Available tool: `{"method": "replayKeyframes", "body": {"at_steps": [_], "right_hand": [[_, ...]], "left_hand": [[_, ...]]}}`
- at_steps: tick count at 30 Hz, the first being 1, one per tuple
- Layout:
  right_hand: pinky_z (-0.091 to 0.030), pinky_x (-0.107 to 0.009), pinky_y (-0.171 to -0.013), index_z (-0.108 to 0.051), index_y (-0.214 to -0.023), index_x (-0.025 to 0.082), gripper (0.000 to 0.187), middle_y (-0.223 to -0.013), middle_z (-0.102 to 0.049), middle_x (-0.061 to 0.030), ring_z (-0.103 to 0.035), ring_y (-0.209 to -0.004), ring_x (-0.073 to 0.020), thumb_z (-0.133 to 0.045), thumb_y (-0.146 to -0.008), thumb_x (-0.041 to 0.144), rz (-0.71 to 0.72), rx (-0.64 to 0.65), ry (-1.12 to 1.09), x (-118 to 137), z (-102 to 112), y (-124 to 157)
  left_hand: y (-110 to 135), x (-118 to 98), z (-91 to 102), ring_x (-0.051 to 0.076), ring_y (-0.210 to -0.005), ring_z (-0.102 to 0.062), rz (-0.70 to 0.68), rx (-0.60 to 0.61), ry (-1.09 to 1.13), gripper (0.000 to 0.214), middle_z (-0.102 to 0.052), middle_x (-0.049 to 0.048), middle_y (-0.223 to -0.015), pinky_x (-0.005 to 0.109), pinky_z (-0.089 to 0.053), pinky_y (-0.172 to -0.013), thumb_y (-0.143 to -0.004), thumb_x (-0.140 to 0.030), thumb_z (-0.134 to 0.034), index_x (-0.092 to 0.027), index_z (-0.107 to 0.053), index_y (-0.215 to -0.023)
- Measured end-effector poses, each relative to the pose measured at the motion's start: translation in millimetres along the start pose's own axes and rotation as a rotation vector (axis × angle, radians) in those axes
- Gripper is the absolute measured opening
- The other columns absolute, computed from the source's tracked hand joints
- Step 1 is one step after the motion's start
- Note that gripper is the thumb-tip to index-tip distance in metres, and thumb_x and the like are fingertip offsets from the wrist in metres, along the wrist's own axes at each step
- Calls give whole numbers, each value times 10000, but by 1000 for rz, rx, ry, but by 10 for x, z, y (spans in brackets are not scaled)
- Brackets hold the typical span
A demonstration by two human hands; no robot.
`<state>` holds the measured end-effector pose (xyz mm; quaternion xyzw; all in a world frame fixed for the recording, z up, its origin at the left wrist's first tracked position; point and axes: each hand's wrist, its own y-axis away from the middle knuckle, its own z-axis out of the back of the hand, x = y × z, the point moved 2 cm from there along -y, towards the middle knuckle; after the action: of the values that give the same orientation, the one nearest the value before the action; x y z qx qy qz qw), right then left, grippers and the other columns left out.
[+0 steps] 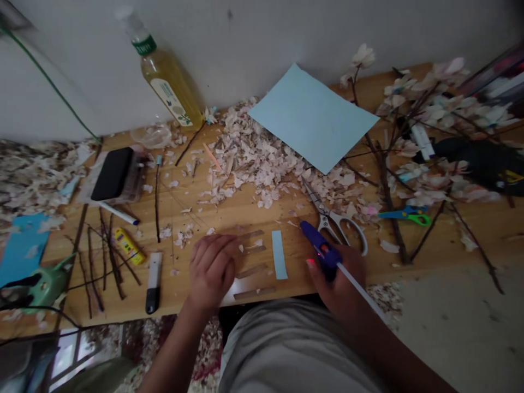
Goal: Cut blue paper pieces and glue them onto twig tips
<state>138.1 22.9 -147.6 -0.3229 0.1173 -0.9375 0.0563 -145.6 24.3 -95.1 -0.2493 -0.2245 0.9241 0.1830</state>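
Observation:
My right hand (341, 278) is wrapped around a purple hot glue gun (321, 243) with a small red light. A long white glue stick (364, 295) sticks out of its back end. Its nozzle points up and left, above the table. My left hand (213, 267) rests at the table's front edge with its fingers curled together; whatever they may hold is hidden. Beside its fingertips lie several thin brown strips (251, 270). Between the two hands is a narrow light-blue paper strip (280, 255). Metal scissors (333, 218) lie just beyond the glue gun.
Petals (266, 164) are heaped along the wall under a light-blue sheet (313, 117). An oil bottle (172, 87) stands behind. Leftward are twigs (110, 256), a cutter knife (153, 284), a yellow box (129, 245) and a black phone (113, 173). Flowering branches (385, 191) and colourful scissors (405, 214) lie right.

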Motion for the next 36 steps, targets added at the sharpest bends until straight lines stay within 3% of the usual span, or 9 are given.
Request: {"method": "replayKeyframes", "body": {"at_steps": [4, 7, 14, 17, 21, 26, 28, 30, 36], "right_hand": [[-472, -449, -788, -590, -1043, 208, 226, -914, -618, -90, -592, -857, -309, -580, -999, 429, 41, 21, -9, -17, -5, 37], [-494, -420, -774, -605, -1022, 199, 223, -913, -635, -84, -618, -847, -287, -575, -1002, 419, -8, -12, -100, -19, 14, 116], [-548, -329, -737, -633, -1118, 202, 241, -954, -693, -67, -681, -829, -232, -596, -1004, 411, -120, -34, -261, 22, 193, 182], [-563, -322, -716, -670, -1098, 206, 251, -934, -710, -65, -687, -789, -228, -603, -1003, 429, -125, -32, -251, 59, 316, 191], [-588, -319, -707, -664, -1128, 205, 283, -946, -733, -79, -719, -811, -246, -585, -1011, 451, -141, 15, -260, 271, 379, 255], [-588, -307, -627, -591, -1086, 222, 273, -885, -709, -71, -712, -730, -231, -498, -1047, 476, 2, 131, -254, 785, 232, 159], [-577, -308, -591, -564, -1080, 231, 252, -881, -683, -57, -704, -711, -222, -462, -1061, 461, 111, 144, -238, 975, 154, 81], [-570, -312, -580, -543, -1099, 228, 240, -909, -669, -56, -703, -717, -219, -428, -1074, 436, 200, 147, -245, 1122, 80, 18], [-580, -341, -692, -548, -1126, 215, 165, -1013, -665, -72, -698, -819, -227, -409, -1075, 287, 241, 372, -371, 1374, -129, -52]], "left_hand": [[158, 236, 200, 225, -1037, -658, 157, -86, -33, 356, -718, 85, -1104, 401, -520, -904, -927, 11, -503, -199, -687, -1148], [261, 218, 222, 211, -1023, -656, 185, -104, -28, 341, -706, 79, -1085, 363, -520, -898, -925, 12, -515, -189, -688, -1140], [330, -382, -25, 190, -918, -627, 23, 79, 129, 390, -694, 83, -1036, 318, -508, -825, -922, 23, -477, -167, -630, -1226], [428, -585, -148, 187, -905, -637, 128, 67, 191, 429, -688, 86, -1032, 301, -529, -808, -934, -9, -481, -173, -571, -1319], [626, -871, -304, 245, -1112, -642, 251, -55, 389, 505, -640, 117, -1183, 382, -558, -944, -889, -146, -646, -220, -476, -1359], [684, -1140, -382, 258, -1294, -594, 356, 223, 738, 652, -591, 163, -1377, 405, -550, -1048, -939, -140, -560, -235, -311, -1533], [689, -1143, -339, 251, -1335, -569, 504, 291, 847, 573, -599, 158, -1385, 414, -516, -1101, -1004, -158, -444, -231, -314, -1557], [713, -1094, -275, 258, -1362, -544, 648, 259, 912, 488, -610, 147, -1380, 421, -485, -1136, -1038, -229, -414, -230, -396, -1525], [801, -695, -104, 257, -1107, -666, 932, -32, 754, 530, -665, 115, -1214, 345, -580, -926, -904, -430, -699, -237, -520, -1364]]}}
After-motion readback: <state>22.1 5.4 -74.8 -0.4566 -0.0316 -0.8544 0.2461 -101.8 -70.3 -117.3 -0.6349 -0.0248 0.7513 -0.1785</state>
